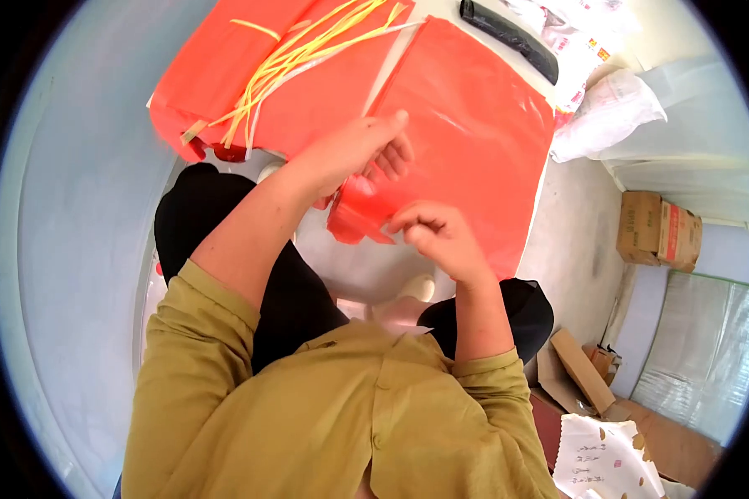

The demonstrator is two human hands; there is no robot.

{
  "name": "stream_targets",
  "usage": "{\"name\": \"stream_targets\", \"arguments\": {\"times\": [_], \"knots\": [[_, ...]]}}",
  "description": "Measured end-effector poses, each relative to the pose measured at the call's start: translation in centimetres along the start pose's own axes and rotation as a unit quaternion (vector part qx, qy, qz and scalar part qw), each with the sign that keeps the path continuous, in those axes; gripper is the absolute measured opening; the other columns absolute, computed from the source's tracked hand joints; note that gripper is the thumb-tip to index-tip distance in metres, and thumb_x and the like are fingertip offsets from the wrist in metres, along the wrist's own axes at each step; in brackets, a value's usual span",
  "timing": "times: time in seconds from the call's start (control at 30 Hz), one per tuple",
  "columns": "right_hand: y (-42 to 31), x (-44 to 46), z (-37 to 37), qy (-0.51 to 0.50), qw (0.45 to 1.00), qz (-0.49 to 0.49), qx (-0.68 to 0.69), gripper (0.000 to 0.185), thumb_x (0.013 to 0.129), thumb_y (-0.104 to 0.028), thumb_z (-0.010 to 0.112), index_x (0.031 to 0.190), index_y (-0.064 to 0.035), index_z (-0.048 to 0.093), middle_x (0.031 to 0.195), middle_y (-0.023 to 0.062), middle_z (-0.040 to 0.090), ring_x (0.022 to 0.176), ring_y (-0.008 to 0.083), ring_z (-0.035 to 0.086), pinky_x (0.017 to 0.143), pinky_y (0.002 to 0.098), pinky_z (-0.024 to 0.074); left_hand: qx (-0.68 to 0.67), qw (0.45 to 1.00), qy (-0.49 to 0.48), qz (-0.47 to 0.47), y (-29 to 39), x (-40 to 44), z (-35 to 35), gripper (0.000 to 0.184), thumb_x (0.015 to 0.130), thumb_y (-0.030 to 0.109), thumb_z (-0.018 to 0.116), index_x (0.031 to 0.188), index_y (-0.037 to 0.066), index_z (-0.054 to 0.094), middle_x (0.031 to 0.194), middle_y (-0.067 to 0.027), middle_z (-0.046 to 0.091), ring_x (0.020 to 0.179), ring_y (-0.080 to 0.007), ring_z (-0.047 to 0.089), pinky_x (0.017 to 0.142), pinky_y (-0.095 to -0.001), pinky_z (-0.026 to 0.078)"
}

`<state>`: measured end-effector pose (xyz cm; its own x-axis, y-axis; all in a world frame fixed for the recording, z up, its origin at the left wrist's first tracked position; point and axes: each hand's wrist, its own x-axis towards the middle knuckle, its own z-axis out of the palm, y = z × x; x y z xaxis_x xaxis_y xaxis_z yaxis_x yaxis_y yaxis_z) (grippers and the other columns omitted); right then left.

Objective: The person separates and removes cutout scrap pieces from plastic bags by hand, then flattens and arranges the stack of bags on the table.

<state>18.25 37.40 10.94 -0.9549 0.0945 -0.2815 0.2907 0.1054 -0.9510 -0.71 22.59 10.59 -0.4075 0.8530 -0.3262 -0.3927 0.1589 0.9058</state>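
Strips (308, 68) lie on sheets (320, 112), left of roll (512, 40)

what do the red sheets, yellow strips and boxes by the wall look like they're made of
The red sheets look like thin, glossy plastic film, from their bright highlights and soft creases. The yellow strips could be plastic or paper: flat and narrow, but the finish is unclear. The boxes seem matte cardboard, given their brown printed faces.
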Motion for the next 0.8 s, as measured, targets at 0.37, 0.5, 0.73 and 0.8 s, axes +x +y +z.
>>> {"name": "stream_targets", "arguments": {"times": [0.37, 0.5, 0.73, 0.8], "knots": [[2.7, 1.5, -4.0, 0.292, 0.887, -0.093, -0.347, 0.042, 0.097, -0.022, 0.066, 0.135, -0.0035, 0.061, 0.141, 0.012, 0.057, 0.133, 0.0281, 0.049, 0.112, 0.0402, 0.038, 0.196, 0.966, 0.092, 0.138, -1.4, 0.9, 0.6, 0.032, 0.102, 0.032, 0.058, 0.113, 0.004, 0.068, 0.104, -0.0054, 0.072, 0.1, -0.0199, 0.066, 0.092, -0.0339, 0.049], [4.2, 1.2, -5.9, 0.29, 0.812, -0.084, -0.5, 0.059, 0.094, -0.027, 0.068, 0.148, -0.011, 0.051, 0.159, 0.0181, 0.037, 0.147, 0.0409, 0.03, 0.119, 0.0568, 0.0236, 0.42, 0.868, 0.077, 0.252, -2.2, 1.3, 0.9, 0.036, 0.095, 0.022, 0.066, 0.127, 0.008, 0.065, 0.134, -0.0123, 0.061, 0.127, -0.0297, 0.055, 0.105, -0.0393, 0.045], [7.3, 1.4, -6.9, 0.251, 0.757, 0.016, -0.603, 0.066, 0.101, -0.048, 0.054, 0.155, -0.0145, 0.04, 0.165, 0.0163, 0.026, 0.153, 0.0393, 0.02, 0.12, 0.0618, 0.0162, 0.652, 0.713, 0.045, 0.253, -5.1, 2.6, 2.2, 0.067, 0.087, 0.03, 0.072, 0.149, 0.018, 0.049, 0.166, -0.0152, 0.024, 0.153, -0.0367, 0.021, 0.121, -0.0532, 0.025], [6.8, 1.3, -6.5, 0.257, 0.762, 0.022, -0.595, 0.067, 0.1, -0.051, 0.053, 0.155, -0.0146, 0.04, 0.165, 0.0168, 0.026, 0.153, 0.0392, 0.019, 0.12, 0.0615, 0.0164, 0.657, 0.719, 0.029, 0.225, -5.3, 2.7, 2.1, 0.074, 0.085, 0.033, 0.074, 0.153, 0.02, 0.044, 0.166, -0.016, 0.023, 0.153, -0.0381, 0.019, 0.121, -0.0561, 0.023]]}}
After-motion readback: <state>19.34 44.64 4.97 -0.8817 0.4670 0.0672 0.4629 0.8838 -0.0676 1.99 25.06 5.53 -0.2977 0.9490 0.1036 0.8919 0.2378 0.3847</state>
